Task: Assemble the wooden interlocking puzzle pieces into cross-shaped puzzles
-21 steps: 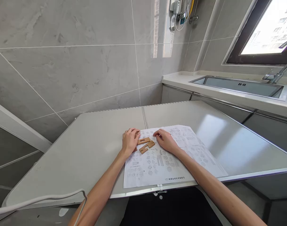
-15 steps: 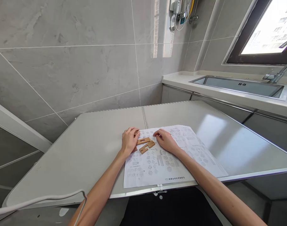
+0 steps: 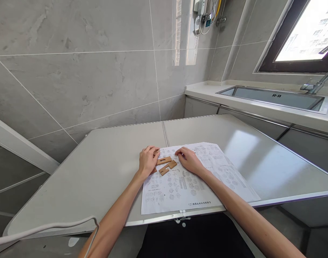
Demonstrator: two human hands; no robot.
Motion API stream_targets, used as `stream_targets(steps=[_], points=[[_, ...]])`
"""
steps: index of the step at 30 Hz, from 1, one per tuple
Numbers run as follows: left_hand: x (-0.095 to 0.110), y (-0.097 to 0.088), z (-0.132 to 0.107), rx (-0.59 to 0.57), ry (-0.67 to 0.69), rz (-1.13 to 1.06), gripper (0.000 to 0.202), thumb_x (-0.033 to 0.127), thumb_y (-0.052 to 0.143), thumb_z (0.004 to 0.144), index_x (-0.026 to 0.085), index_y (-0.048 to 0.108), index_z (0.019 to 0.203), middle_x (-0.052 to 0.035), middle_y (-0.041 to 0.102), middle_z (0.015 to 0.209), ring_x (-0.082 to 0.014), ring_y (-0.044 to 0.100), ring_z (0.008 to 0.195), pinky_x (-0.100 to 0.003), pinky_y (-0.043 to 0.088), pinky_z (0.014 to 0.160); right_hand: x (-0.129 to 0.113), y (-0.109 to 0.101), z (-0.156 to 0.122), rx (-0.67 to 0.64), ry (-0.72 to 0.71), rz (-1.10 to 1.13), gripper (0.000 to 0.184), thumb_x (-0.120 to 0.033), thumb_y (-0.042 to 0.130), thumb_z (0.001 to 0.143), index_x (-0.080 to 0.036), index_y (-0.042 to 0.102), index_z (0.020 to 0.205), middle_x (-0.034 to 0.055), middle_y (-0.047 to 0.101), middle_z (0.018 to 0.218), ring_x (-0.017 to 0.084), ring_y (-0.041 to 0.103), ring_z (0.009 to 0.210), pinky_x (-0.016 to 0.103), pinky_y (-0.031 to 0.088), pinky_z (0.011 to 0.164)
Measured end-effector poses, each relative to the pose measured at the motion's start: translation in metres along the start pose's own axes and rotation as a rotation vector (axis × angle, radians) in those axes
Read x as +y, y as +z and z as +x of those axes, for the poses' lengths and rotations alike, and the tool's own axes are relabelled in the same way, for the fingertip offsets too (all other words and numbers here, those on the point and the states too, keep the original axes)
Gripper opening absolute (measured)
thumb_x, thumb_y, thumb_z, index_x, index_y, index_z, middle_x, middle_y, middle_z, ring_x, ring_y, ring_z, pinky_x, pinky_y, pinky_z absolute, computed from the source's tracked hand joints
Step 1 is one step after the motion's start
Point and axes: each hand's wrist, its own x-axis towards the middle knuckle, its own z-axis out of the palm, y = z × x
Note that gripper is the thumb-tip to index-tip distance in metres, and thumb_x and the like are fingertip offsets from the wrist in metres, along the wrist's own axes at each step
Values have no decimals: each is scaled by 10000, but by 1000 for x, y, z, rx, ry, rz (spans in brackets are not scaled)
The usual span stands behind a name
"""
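My left hand (image 3: 148, 160) rests at the sheet's left edge, fingers loosely bent and its thumb beside a slotted wooden piece (image 3: 164, 160). A second wooden piece (image 3: 168, 167), with a notch cut in its side, lies just in front of the slotted one. Part of a third wooden piece (image 3: 153, 171) shows by the left wrist; the rest is hidden under that hand. To the right of the pieces, my right hand (image 3: 190, 160) lies on the printed sheet (image 3: 180, 199) with bent fingers and nothing visible in them. Small line diagrams cover the paper.
The sheet lies on a pale folding table (image 3: 107, 168) with a seam down its middle. A grey tiled wall (image 3: 99, 82) stands behind. At the right is a counter with a sink (image 3: 274, 98) and tap. A pale cable (image 3: 53, 225) runs at lower left.
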Motion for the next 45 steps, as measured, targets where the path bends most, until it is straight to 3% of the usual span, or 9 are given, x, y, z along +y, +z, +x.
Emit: stream_targets(steps=[16,36,41,45], points=[[3,-4,-1,-41,10,97,196,290,625,984,319,724,1151,-36,694,1279,-285,627,1170,-435,482,954,-7,-3,0,-8,15,-11,233,-163,449,962,-232,671,947,47,702,982,203,598,823,359,470,810],[2,-5,0,-18,33,66,218,269,600,992,283,727,1168,-59,696,1266,-299,627,1145,-454,467,963,-8,-4,0,-13,22,5,231,-167,451,960,-221,675,946,53,704,982,206,601,838,363,464,820],[6,-7,-1,54,103,11,215,270,592,1004,271,717,1178,-62,682,1307,-289,616,1172,-468,466,983,-9,-5,1,7,49,43,228,-192,463,954,-223,689,943,53,719,1001,201,611,830,369,479,815],[18,-7,-5,107,276,-33,217,291,572,1030,274,702,1202,-54,677,1320,-268,588,1230,-473,448,1043,-10,-8,6,42,190,282,170,-247,533,943,-231,702,942,46,737,1030,201,654,881,378,510,851]])
